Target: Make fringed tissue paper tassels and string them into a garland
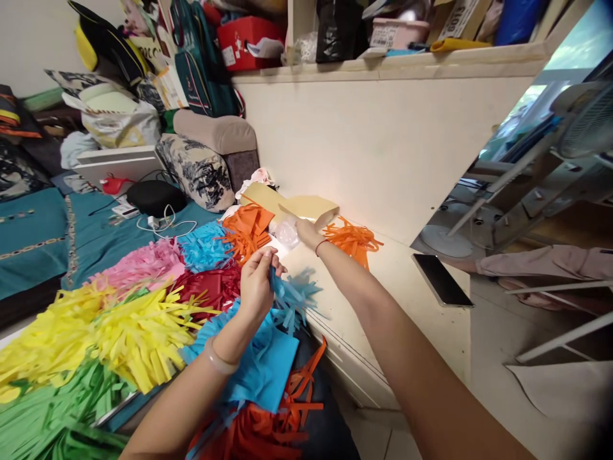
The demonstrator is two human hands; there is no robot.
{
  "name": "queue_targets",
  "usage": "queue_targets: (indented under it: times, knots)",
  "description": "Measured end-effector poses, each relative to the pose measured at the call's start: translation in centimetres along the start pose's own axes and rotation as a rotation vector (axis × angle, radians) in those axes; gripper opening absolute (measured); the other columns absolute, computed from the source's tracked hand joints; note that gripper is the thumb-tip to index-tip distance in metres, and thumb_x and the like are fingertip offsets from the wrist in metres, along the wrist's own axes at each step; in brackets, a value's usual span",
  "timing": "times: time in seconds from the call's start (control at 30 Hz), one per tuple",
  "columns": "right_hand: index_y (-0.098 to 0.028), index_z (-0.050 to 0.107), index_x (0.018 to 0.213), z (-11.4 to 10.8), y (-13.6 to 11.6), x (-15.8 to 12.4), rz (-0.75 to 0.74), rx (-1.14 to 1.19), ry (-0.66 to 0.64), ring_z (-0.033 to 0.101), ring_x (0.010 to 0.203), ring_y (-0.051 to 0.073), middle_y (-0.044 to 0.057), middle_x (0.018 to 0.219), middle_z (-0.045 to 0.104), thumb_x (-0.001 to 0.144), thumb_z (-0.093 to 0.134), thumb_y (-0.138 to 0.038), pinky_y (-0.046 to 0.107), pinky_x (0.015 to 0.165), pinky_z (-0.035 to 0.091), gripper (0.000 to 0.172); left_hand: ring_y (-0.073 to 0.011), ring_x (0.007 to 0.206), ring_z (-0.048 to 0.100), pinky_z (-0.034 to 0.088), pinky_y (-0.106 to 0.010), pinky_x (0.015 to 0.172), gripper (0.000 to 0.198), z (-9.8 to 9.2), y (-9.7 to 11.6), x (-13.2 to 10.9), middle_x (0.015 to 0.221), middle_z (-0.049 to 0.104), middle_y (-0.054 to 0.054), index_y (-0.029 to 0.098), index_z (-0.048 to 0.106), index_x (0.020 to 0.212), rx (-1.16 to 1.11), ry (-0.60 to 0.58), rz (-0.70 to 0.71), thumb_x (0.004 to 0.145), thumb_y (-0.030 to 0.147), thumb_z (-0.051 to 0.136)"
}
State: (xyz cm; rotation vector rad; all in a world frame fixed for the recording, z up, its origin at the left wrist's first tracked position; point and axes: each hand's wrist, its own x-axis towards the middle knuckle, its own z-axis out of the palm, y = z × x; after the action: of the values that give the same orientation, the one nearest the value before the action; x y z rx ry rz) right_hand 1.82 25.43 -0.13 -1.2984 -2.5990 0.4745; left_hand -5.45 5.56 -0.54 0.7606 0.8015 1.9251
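Note:
My left hand (pixel 257 284) is closed in a pinch on a blue paper tassel (pixel 295 295), whose cut strips hang to the right. At the back of the white surface, my right hand (pixel 308 234) reaches beside a clear plastic item (pixel 286 234), perhaps touching it; its fingers are mostly hidden. Tan paper sheets (pixel 310 207) lie just behind that hand. An orange fringed bundle (pixel 352 237) rests to its right, another orange fringed piece (pixel 249 227) to its left. On my lap are a blue fringed sheet (pixel 268 364) and red-orange strips (pixel 268 431).
Yellow (pixel 143 332), green (pixel 62 402), pink (pixel 143 265) and dark red (pixel 211 287) fringed paper piles spread at left. A phone (pixel 441 280) lies on the white surface (pixel 397 306) at right. Behind stands a white panel (pixel 364 140) under a cluttered shelf. A fan (pixel 587 124) stands far right.

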Motion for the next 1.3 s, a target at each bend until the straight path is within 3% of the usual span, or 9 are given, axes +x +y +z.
queue_targets:
  times: [0.13,0.27,0.53,0.63,0.7,0.83,0.93,1.13,1.3]
  knots:
    - [-0.013,0.055,0.119,1.7,0.0,1.9,0.060,-0.212,-0.029,0.060,0.103,0.021,0.011,0.119,0.058,0.091,0.057,-0.033,0.041,0.087,0.052,0.035,-0.0035,0.041,0.041,0.043,-0.018,0.051,0.021,-0.9,-0.1,-0.8,0.054,0.048,0.007,0.015,0.061,0.082,0.043,-0.036,-0.049,0.076,0.033,0.071]
    - [-0.012,0.056,0.119,1.8,0.2,2.6,0.082,-0.307,-0.027,0.060,0.102,0.021,0.011,0.118,0.058,0.091,0.057,-0.033,0.041,0.086,0.052,0.035,-0.0026,0.042,0.040,0.042,-0.018,0.051,0.024,-1.3,0.1,-1.0,0.054,0.047,0.007,0.015,0.060,0.083,0.037,-0.048,-0.081,0.075,0.035,0.071]
    - [-0.013,0.057,0.117,-0.7,-0.3,0.7,-0.001,-0.156,0.124,0.061,0.099,0.019,0.009,0.117,0.059,0.093,0.056,-0.033,0.039,0.086,0.052,0.032,-0.0034,0.041,0.032,0.034,-0.017,0.046,0.029,-1.4,0.3,-1.2,0.052,0.039,0.009,0.018,0.057,0.088,0.118,-0.121,-0.111,0.078,0.042,0.068]
    - [-0.011,0.062,0.110,-1.8,-1.3,-1.8,-0.087,-0.047,0.183,0.064,0.094,0.018,0.009,0.105,0.066,0.095,0.051,-0.029,0.035,0.085,0.052,0.026,-0.0047,0.043,0.029,0.030,-0.018,0.045,0.032,-1.7,0.2,-1.0,0.052,0.032,0.010,0.018,0.056,0.087,0.184,-0.160,-0.080,0.077,0.045,0.068]
    - [-0.011,0.066,0.109,-2.2,-2.0,-5.0,-0.169,0.029,0.192,0.067,0.086,0.015,0.008,0.096,0.071,0.097,0.046,-0.024,0.027,0.083,0.051,0.027,-0.0060,0.045,0.031,0.029,-0.018,0.046,0.031,-1.7,0.3,-0.9,0.053,0.032,0.009,0.017,0.056,0.083,0.288,-0.184,-0.014,0.080,0.047,0.064]
    - [-0.015,0.070,0.101,-2.5,-2.9,-13.0,-0.422,0.305,0.207,0.069,0.071,0.013,0.004,0.084,0.074,0.093,0.051,-0.026,0.022,0.072,0.051,0.023,-0.0101,0.054,0.043,0.034,-0.021,0.053,0.024,-1.2,1.0,-1.3,0.060,0.048,0.002,0.017,0.060,0.084,0.758,-0.272,0.259,0.092,0.036,0.048]
    - [-0.013,0.070,0.099,-2.7,-2.8,-17.3,-0.540,0.316,0.272,0.068,0.072,0.014,0.005,0.083,0.073,0.093,0.049,-0.023,0.024,0.070,0.051,0.024,-0.0127,0.064,0.052,0.039,-0.023,0.063,0.021,-0.4,1.3,-2.1,0.072,0.059,-0.002,0.017,0.062,0.087,1.033,-0.392,0.446,0.093,0.025,0.044]
    - [-0.015,0.066,0.103,-3.3,-2.4,-20.3,-0.575,0.077,0.348,0.067,0.084,0.018,0.008,0.093,0.072,0.097,0.043,-0.026,0.029,0.075,0.051,0.027,-0.0154,0.068,0.054,0.041,-0.024,0.063,0.020,0.4,1.2,-3.8,0.077,0.058,-0.004,0.017,0.058,0.090,1.274,-0.550,0.620,0.094,0.019,0.038]
    - [-0.012,0.063,0.104,-3.6,-2.3,-21.9,-0.598,-0.156,0.369,0.065,0.083,0.019,0.010,0.092,0.070,0.098,0.038,-0.022,0.029,0.072,0.050,0.028,-0.0168,0.061,0.051,0.035,-0.027,0.057,0.023,0.7,2.1,-4.3,0.069,0.056,-0.003,0.018,0.061,0.090,1.730,-0.591,0.801,0.094,0.016,0.038]
